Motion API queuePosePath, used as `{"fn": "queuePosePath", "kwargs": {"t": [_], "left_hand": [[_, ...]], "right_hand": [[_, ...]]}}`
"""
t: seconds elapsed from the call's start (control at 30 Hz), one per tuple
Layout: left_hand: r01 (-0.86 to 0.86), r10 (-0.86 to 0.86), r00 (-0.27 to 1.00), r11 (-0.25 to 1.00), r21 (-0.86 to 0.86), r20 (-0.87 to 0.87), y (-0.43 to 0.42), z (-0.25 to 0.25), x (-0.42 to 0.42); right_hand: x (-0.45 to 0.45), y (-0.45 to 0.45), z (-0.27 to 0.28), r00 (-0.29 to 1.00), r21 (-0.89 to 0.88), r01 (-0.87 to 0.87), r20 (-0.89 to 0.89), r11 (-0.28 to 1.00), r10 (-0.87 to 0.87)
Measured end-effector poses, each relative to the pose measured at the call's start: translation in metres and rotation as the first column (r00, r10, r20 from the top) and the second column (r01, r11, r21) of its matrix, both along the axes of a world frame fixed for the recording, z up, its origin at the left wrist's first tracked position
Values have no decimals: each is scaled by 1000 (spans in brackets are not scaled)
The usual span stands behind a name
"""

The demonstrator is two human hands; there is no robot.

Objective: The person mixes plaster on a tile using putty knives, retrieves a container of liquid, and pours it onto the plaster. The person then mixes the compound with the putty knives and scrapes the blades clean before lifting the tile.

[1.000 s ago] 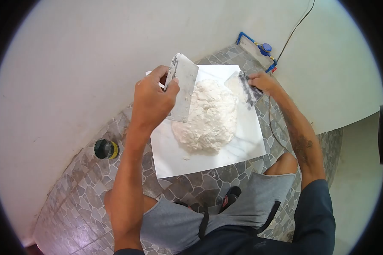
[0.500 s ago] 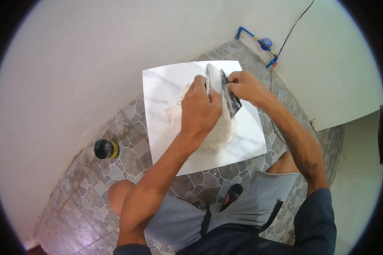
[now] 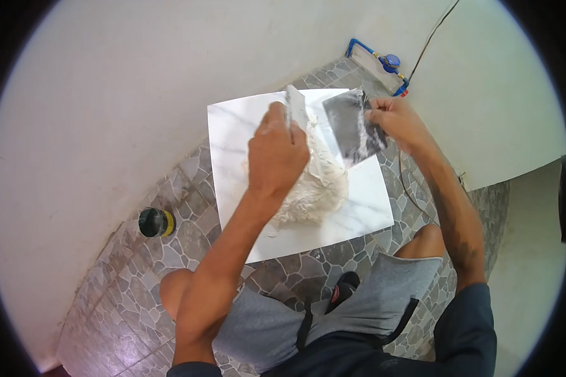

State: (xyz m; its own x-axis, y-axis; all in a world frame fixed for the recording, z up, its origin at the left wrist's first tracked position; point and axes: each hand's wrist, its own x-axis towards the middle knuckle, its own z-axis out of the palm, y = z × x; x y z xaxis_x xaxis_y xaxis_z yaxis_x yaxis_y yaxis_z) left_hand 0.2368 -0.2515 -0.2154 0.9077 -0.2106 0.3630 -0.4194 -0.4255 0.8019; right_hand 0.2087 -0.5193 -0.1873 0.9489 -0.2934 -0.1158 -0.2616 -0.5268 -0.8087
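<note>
- Left hand (image 3: 277,154), just above the frame's centre: fingers curled closed around a pale scraper (image 3: 297,107), flat, straight-edged, its face coated whitish and seen at a steep angle.
- Right hand (image 3: 397,122), upper right of centre: thumb and fingers pinch the edge of a dark scraper (image 3: 344,122), a thin four-sided plate, smooth and greyish, with a ragged white smear near the grip.
- White paste (image 3: 317,191), at the frame's centre below both scrapers: a thick, rounded heap, creamy, lumpy and ridged, partly hidden by the left hand and forearm.
- Beneath it, a glossy white marbled sheet (image 3: 233,135), roughly square, grey-veined.
- Around that, floor (image 3: 192,229) patterned like irregular grey stones with pale joints.
- Left of centre, a dark round container (image 3: 156,222) with a yellow band.
- Upper right, blue pipework (image 3: 391,63) beside smooth, pale walls (image 3: 119,94).
</note>
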Motion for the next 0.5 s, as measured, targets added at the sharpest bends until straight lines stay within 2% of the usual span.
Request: {"fn": "queuePosePath", "kwargs": {"t": [0.07,0.1,0.13,0.17,0.23,0.33,0.4,0.5], "left_hand": [[-28,28,999,1000,11,31,11,4,7],[-21,21,999,1000,17,-36,17,13,8],[-37,37,999,999,10,4,23,14,10],[-54,53,998,999,3,44,27,14,12],[-63,62,998,997,-37,-13,35,20,12],[-84,81,996,993,-77,-38,41,26,9],[-87,85,996,994,-70,-25,42,26,7],[-85,85,996,995,-42,2,43,19,6]], "right_hand": [[21,-31,-14,998,21,43,-54,999,-42],[31,-42,-23,994,24,69,-83,997,-67],[42,-53,-33,990,27,94,-111,995,-91],[58,-65,-50,989,-52,92,-109,994,-97],[87,-83,-77,989,-206,81,-101,975,-104],[110,-39,-72,986,-369,-36,-163,929,-26],[136,-27,-98,955,-221,-290,-138,931,264],[130,17,-76,876,-159,-481,-123,862,466]]}}
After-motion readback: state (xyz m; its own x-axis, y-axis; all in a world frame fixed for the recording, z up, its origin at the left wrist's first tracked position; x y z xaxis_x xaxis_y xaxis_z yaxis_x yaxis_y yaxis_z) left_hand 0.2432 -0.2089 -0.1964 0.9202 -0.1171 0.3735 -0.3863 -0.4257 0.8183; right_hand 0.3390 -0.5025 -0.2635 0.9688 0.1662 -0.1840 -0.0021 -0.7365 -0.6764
